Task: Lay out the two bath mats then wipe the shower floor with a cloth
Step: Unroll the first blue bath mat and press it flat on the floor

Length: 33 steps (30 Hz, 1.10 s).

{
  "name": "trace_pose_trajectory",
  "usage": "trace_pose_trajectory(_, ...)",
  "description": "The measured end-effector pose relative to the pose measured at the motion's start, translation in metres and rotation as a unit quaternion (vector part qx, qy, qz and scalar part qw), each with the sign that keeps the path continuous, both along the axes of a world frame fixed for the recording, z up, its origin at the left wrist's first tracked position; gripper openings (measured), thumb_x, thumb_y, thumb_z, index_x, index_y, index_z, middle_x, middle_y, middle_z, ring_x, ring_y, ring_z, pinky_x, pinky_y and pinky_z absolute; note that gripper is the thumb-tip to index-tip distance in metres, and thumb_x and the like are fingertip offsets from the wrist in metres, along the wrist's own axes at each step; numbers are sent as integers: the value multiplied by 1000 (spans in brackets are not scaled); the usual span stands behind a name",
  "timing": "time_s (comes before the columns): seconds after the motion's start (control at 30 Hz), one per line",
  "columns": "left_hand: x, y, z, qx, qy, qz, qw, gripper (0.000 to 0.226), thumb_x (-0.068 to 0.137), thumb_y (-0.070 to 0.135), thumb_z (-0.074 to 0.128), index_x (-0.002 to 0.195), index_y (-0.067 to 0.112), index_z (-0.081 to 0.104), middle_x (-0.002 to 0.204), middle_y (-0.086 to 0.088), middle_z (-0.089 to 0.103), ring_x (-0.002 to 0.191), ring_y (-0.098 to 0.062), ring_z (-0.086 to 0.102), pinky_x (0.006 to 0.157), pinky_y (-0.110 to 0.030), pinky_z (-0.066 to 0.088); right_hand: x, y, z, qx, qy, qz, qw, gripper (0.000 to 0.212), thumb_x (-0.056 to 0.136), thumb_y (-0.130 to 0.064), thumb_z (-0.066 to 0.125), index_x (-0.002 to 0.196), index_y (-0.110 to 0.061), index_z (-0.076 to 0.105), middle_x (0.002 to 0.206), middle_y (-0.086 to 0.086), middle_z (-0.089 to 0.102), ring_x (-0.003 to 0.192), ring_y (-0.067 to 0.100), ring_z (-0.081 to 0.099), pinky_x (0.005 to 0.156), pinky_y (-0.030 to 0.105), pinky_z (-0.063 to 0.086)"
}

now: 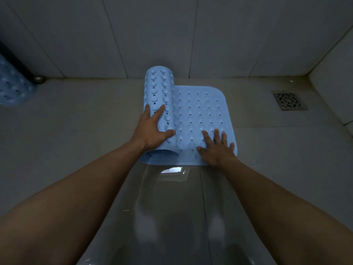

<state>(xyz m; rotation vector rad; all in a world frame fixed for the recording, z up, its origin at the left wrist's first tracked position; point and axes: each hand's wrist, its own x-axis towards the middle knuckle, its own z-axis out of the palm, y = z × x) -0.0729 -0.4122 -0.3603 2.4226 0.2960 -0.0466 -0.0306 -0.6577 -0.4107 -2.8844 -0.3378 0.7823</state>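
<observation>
A light blue bath mat with holes and suction cups lies on the grey shower floor, half unrolled. Its flat part stretches to the right; the rolled part stands along its left side. My left hand rests spread on the roll's near end, thumb at the seam. My right hand presses flat, fingers apart, on the mat's near right corner. A second blue mat, still rolled, leans at the far left edge. No cloth is in view.
A square metal floor drain sits at the right near the wall. Tiled walls close the back and right side. A small round metal fitting sits where floor meets wall at left. A wet, reflective strip of floor runs toward me.
</observation>
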Motion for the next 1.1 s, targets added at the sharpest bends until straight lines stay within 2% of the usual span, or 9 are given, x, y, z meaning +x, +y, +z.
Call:
trace_pose_trajectory(0.1,2,-9,-1,-26,5,-4,1000,95,81,46,78,158,35,23,168,-7,-1,153,-26,12,123,-38,18,1,-28,1,-3,5,-23,1000,71,100,-62,30,157,-42,-7,165,4,-23,150,30,-23,119,61,-7)
trace_pose_trajectory(0.2,2,-17,-6,-21,21,-7,1000,97,82,41,77,159,32,19,167,-8,5,152,-29,18,122,-41,24,4,-42,5,-11,6,-39,999,70,101,-57,34,157,-40,-4,165,4,-21,151,30,-21,119,63,-5)
trace_pose_trajectory(0.3,-2,-19,-2,-37,12,21,999,96,83,27,74,160,29,18,164,-7,11,148,-28,25,118,-36,27,3,-30,10,-5,5,-27,1000,75,99,-43,42,159,-32,-2,165,5,-21,151,32,-18,118,64,-4)
trace_pose_trajectory(0.4,-8,-12,8,-44,3,53,998,93,84,16,70,160,26,18,161,-6,21,146,-27,30,112,-28,27,-4,-19,5,-8,5,14,1000,76,98,-36,42,155,-46,-8,165,4,-21,150,33,-21,116,67,-8)
trace_pose_trajectory(0.5,-21,-4,11,-57,18,72,996,94,83,13,68,160,26,16,159,-7,27,144,-27,33,111,-30,29,-7,-24,2,-18,5,26,999,70,100,-39,38,153,-53,-5,166,2,-18,151,34,-19,115,69,-7)
trace_pose_trajectory(0.7,-56,-7,9,-95,35,93,991,106,64,33,65,159,28,19,158,-3,33,143,-23,36,112,-33,32,-35,-29,8,-8,1,8,1000,59,100,-60,26,154,-52,3,167,1,-13,152,33,-16,114,70,-7)
trace_pose_trajectory(0.87,-74,-13,2,-87,35,106,990,95,80,26,71,159,26,18,160,-5,27,143,-25,35,107,-27,29,-60,-35,2,-16,-26,11,999,62,98,-68,24,154,-49,7,168,5,-5,152,37,-9,113,72,-3)
trace_pose_trajectory(1.0,-71,-28,4,15,141,133,981,86,88,49,49,160,27,7,166,-7,8,142,-40,33,115,-50,33,-55,-16,5,-1,-58,10,998,64,96,-69,26,151,-35,23,166,7,4,151,38,-1,112,73,2)
trace_pose_trajectory(1.1,-61,-51,12,7,177,185,967,96,88,76,37,160,26,-4,168,-7,-5,150,-42,15,118,-59,20,-55,-1,4,39,-22,-25,999,76,97,-69,26,156,-23,14,168,1,-7,153,30,-6,115,69,0)
